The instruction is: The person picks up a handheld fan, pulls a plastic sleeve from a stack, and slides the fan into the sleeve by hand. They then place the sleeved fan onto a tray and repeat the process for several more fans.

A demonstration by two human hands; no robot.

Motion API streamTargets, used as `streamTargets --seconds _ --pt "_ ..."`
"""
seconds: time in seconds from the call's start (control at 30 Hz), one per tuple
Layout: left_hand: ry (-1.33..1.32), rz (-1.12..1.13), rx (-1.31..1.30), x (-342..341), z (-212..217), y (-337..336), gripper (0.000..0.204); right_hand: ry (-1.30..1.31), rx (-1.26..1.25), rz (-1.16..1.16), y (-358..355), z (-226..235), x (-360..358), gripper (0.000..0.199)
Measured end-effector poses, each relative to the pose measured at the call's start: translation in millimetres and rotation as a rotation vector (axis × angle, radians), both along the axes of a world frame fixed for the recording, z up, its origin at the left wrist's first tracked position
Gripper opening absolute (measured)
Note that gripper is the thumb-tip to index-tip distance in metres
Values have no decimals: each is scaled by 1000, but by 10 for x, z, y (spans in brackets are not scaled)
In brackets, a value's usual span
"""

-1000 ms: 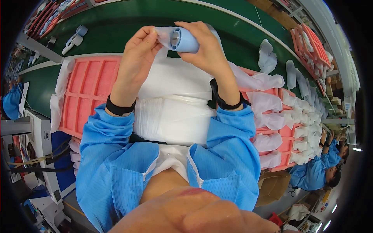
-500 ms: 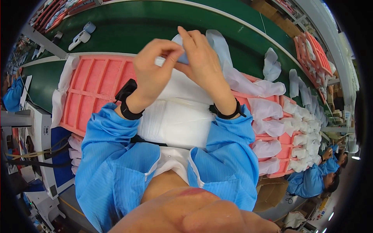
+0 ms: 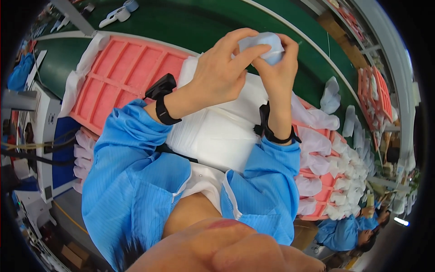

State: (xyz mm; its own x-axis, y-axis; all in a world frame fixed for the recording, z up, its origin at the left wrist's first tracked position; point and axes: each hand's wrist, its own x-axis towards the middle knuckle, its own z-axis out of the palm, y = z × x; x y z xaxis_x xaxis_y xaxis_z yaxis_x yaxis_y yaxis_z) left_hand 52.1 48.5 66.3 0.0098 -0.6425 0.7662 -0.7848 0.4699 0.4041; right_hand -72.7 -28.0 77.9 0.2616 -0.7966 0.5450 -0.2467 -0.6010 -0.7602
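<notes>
My left hand (image 3: 220,68) and my right hand (image 3: 282,68) are raised above the far end of a stack of thin white sheets (image 3: 217,140). Between them is a pale blue-white wrapped piece (image 3: 274,55), its outer layer thin and translucent. Thumb and fingers of my left hand pinch it from the left, while the right fingers curl round its other side. What lies inside the wrapping is hidden. To the left of the stack, a pink tray (image 3: 131,68) shows bare compartments.
Several wrapped pieces (image 3: 317,140) lie in pink trays on the right. More wrapped pieces (image 3: 331,95) rest on the green belt (image 3: 181,22). A tape roll in a white holder (image 3: 118,15) sits at the far left. A person in blue (image 3: 340,231) works at lower right.
Both hands have moved to the right with the wrapped piece, which now shows more clearly between them. The whole view has tilted somewhat.
</notes>
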Motion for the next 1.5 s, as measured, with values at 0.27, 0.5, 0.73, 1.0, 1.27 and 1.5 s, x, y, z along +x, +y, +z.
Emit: streamTargets --seconds 0.27,0.5,0.73,1.0,1.27,1.5 --pt "167 -87 -95 258 31 -119 52 -111 159 393 233 81 1 53" --pt "602 -760 224 480 129 -68 43 212 196 508 28 -99 -44 47" --pt "461 -202 -87 461 148 -61 37 316 -75 181 -175 -186 -31 36" --pt "208 125 -249 290 4 -72 28 485 -328 -142 39 -146 119 25" --pt "448 126 -116 701 66 -320 18 146 519 424 -117 -30 -62 33" --pt "63 565 352 1972 -411 -1203 39 378 404 67 -816 -607 -282 46"
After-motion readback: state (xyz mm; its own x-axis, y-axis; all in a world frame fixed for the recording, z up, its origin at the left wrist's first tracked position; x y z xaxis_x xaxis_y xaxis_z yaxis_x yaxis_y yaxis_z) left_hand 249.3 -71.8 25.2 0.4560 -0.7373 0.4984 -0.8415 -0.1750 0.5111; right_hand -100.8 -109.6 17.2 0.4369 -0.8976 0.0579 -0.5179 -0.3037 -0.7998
